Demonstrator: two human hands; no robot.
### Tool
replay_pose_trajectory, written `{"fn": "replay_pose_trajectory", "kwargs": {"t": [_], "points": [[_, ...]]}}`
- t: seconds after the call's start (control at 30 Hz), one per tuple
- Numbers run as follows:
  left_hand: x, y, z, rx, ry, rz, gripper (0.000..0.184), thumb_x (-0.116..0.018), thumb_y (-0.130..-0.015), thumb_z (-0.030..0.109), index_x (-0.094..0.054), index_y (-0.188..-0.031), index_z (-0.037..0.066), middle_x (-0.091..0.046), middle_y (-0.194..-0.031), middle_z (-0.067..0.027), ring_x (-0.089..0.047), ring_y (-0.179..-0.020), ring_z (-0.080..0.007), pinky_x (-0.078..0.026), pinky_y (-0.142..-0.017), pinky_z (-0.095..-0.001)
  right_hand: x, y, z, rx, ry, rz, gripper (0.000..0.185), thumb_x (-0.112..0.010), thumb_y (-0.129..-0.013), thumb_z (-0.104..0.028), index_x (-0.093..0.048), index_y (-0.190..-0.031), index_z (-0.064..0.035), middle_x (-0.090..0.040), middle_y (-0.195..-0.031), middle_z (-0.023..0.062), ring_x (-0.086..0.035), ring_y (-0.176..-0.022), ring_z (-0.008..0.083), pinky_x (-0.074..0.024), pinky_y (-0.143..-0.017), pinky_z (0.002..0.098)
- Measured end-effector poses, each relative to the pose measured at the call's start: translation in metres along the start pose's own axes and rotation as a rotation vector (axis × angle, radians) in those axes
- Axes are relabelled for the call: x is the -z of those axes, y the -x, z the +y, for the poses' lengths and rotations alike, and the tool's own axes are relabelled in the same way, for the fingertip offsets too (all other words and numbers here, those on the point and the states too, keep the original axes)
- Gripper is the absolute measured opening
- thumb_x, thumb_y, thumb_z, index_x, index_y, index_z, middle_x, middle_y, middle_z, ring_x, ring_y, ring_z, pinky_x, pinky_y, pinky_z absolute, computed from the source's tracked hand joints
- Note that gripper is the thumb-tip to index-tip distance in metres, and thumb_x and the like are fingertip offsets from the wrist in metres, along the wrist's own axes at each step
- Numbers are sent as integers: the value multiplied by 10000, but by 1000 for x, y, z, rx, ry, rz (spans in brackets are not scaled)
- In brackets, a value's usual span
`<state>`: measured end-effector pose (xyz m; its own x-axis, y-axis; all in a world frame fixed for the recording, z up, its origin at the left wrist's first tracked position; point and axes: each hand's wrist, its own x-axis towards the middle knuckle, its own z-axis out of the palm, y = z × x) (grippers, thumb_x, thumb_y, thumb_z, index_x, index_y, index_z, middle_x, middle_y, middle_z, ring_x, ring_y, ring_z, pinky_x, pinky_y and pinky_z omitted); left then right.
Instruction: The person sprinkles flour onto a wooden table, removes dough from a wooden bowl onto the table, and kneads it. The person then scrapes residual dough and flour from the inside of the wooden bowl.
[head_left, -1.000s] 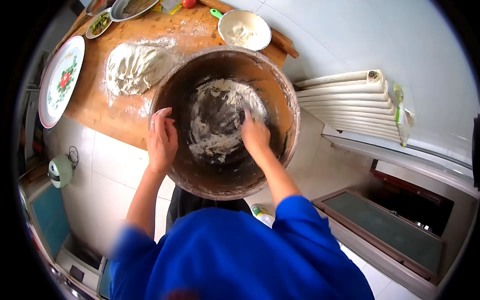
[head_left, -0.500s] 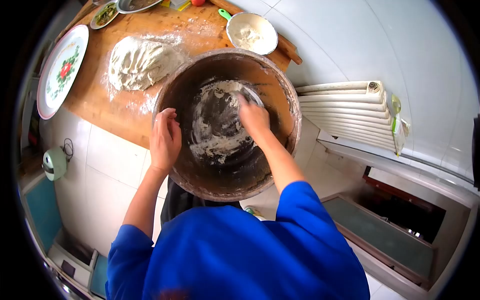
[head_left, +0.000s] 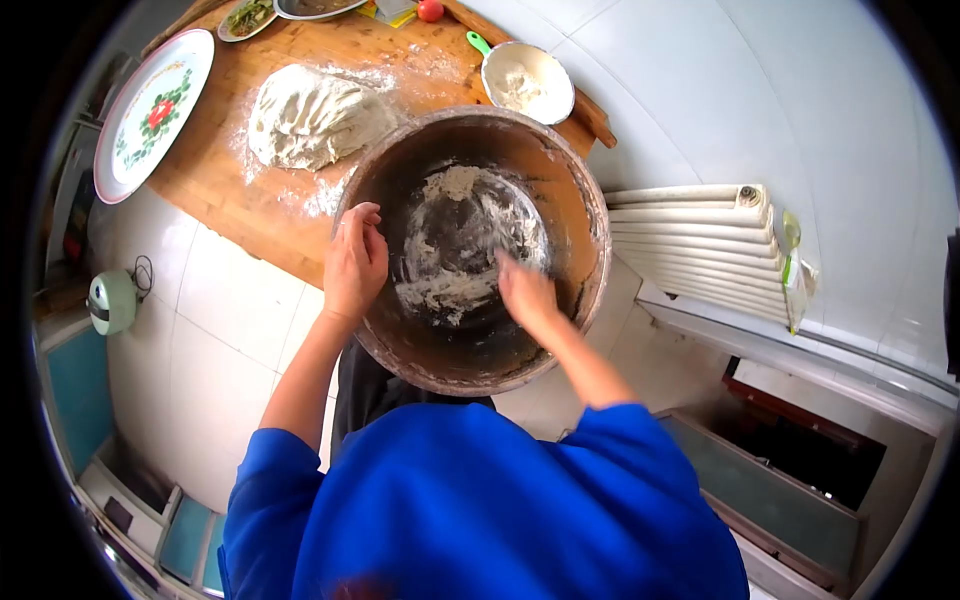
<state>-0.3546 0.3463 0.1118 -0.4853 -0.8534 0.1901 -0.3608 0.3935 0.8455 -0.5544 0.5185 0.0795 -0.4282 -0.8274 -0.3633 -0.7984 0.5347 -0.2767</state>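
A large dark basin (head_left: 585,340) tilts toward me, with flour and dough scraps (head_left: 450,290) stuck to its bottom. My left hand (head_left: 355,262) grips the left rim, its fingers curled over the edge. Inside, my right hand (head_left: 527,290) is low over the floury bottom, right of the middle. Motion blurs its fingers, so whether it holds anything is unclear. Left of the basin, a big lump of dough (head_left: 310,118) rests on the floured wooden table (head_left: 215,205).
A green-handled pan of flour (head_left: 530,85) stands behind the basin. A flowered enamel tray (head_left: 135,165) leans out over the table's left edge. At the far side are a dish of food (head_left: 248,18) and a tomato-red round thing (head_left: 430,10). A white radiator (head_left: 690,250) lines the right wall.
My right hand has swept down toward me inside the basin, from upper right to lower right. My left hand stays on the rim. The whole view has shifted slightly.
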Motion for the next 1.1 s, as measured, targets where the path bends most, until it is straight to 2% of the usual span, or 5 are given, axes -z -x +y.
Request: {"fn": "replay_pose_trajectory", "kwargs": {"t": [0.2,0.5,0.8,0.93,1.1], "points": [[-2,0,1,-60,-41,26,265,-469,-764,-42,-465,-1015,42,-539,-848,-140,-560,-777,-307,-458,-656,-373,8,-70,-11,173,75,274,355,-464,-837,-135,-501,-1189,-124,-580,-610,184,-597,-590,333,-472,-534,452],[0,0,2,-25,-30,36,248,-461,-770,-42,-470,-1001,48,-545,-844,-140,-563,-778,-308,-459,-663,-377,9,12,-25,587,423,-259,489,-478,-799,-104,-418,-1278,-183,-594,-736,159,-609,-597,291,-494,-482,390],[-13,0,-4,-120,-148,0,146,-570,-813,149,-569,-938,73,-581,-815,-166,-574,-695,-325,-474,-620,-367,39,43,-28,159,-246,6,401,-525,-824,-265,-434,-1166,-77,-620,-714,166,-591,-647,360,-478,-606,438],[-64,23,18,777,401,-528,221,-566,-856,226,-599,-939,23,-627,-856,-83,-601,-711,-199,-498,-631,-332,35,52,-36,192,-208,199,347,-544,-817,-265,-442,-1058,-38,-619,-731,177,-598,-637,355,-482,-571,434],[-79,39,36,1054,1157,-431,193,-543,-872,197,-595,-924,19,-626,-874,-75,-601,-748,-176,-511,-671,-348,32,66,-36,251,-74,243,300,-551,-813,-236,-446,-1013,-38,-604,-731,151,-599,-584,325,-480,-500,415]]}}
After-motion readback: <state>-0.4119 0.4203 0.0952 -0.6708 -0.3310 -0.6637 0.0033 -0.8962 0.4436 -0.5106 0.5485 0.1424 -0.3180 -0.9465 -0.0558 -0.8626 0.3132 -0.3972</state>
